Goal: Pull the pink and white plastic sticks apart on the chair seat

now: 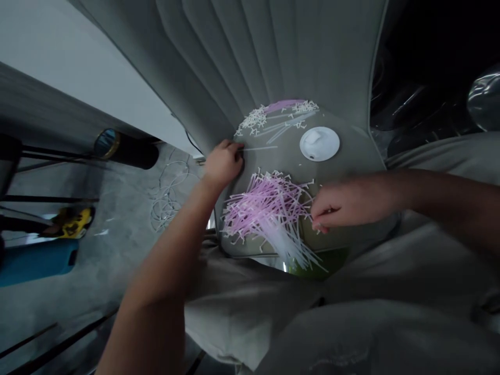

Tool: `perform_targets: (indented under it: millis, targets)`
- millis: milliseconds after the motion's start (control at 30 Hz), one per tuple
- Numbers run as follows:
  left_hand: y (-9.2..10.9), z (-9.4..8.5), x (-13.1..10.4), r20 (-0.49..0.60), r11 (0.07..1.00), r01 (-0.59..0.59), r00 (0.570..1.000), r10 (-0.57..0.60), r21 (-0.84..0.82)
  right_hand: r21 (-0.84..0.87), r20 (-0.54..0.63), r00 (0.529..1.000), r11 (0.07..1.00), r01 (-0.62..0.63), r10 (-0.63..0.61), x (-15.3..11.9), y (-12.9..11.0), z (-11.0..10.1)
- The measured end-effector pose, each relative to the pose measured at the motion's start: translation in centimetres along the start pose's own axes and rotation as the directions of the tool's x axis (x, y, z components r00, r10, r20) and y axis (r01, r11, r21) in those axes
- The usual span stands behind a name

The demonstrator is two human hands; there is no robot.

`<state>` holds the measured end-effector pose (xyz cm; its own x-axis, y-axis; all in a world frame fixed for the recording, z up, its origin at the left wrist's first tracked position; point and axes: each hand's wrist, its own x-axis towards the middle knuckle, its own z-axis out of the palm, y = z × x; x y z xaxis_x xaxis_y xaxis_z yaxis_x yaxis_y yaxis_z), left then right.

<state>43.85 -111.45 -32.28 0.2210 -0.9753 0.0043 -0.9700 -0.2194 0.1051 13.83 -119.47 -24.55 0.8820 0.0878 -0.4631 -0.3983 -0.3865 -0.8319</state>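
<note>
My left hand [223,162] is at the left side of a grey padded chair seat, its fingers closed at one end of a thin white stick [260,148] that points to the right. My right hand [334,207] is pinched shut beside a pile of thin pink and white sticks [269,203] with small white end pieces. What its fingertips hold is too small and blurred to name. Above the pile, a round white dish [328,151] carries a white lump [313,137]. Small white connector-like pieces [255,119] lie against the backrest with a few pink sticks [287,105].
The chair's ribbed backrest [265,47] rises behind the seat. On the floor to the left lie a coiled pale cable [167,203], a dark cylinder [133,150], a yellow shoe [76,223] and a blue object [39,263]. My legs [332,328] are close to the seat's front edge.
</note>
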Motion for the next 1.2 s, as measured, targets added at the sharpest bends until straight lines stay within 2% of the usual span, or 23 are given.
perform_targets:
  millis: [133,300,567,700,800,867,967,1067,1133,1167,1200]
  targets:
    - [0.1,-0.2,1.1,0.062,0.983,-0.028,0.998,0.017,0.18,0.012,0.074,0.997,1.0,0.012,-0.013,-1.3,0.8,-1.5]
    - [-0.1,-0.7,1.4,0.065,0.959,-0.031,0.998,0.013,0.282,0.073,0.157,0.987,0.997,0.013,-0.024,-3.6,0.8,-3.2]
    - [-1.2,-0.3,1.1,-0.074,0.968,0.066,0.996,-0.049,0.243,0.237,0.001,1.0,0.971,-0.027,0.027,-4.7,1.2,-3.2]
    - [-1.6,-0.8,1.2,-0.174,0.978,-0.002,0.984,0.039,0.207,0.349,-0.055,0.998,0.937,0.021,-0.002,-4.6,1.4,-3.5]
    - [-1.3,-1.9,1.4,-0.226,0.973,-0.086,0.965,0.135,0.214,0.383,-0.118,0.987,0.913,0.144,-0.106,-4.8,1.2,-4.5]
    - [-0.7,-2.9,1.2,-0.249,0.977,-0.14,0.952,0.178,0.163,0.402,-0.274,0.946,0.873,0.278,-0.175,-4.9,1.0,-5.4]
    - [0.6,-4.1,0.3,-0.302,0.972,-0.235,0.924,0.232,0.027,0.442,-0.525,0.826,0.763,0.471,-0.205,-4.4,1.1,-6.5]
    - [2.6,-4.9,-1.2,-0.37,0.941,-0.334,0.882,0.29,-0.057,0.45,-0.616,0.757,0.692,0.565,-0.218,-2.7,1.8,-6.5]
    - [4.2,-5.2,-2.3,-0.41,0.914,-0.393,0.854,0.321,-0.103,0.336,-0.752,0.635,0.728,0.598,-0.175,-1.3,2.4,-5.6]
    - [5.2,-5.4,-3.0,-0.423,0.895,-0.426,0.84,0.339,-0.129,0.245,-0.805,0.57,0.784,0.57,-0.163,-0.7,2.6,-5.0]
    - [6.1,-5.6,-3.6,-0.423,0.874,-0.461,0.83,0.363,-0.154,0.098,-0.838,0.504,0.851,0.516,-0.209,-0.2,2.8,-4.3]
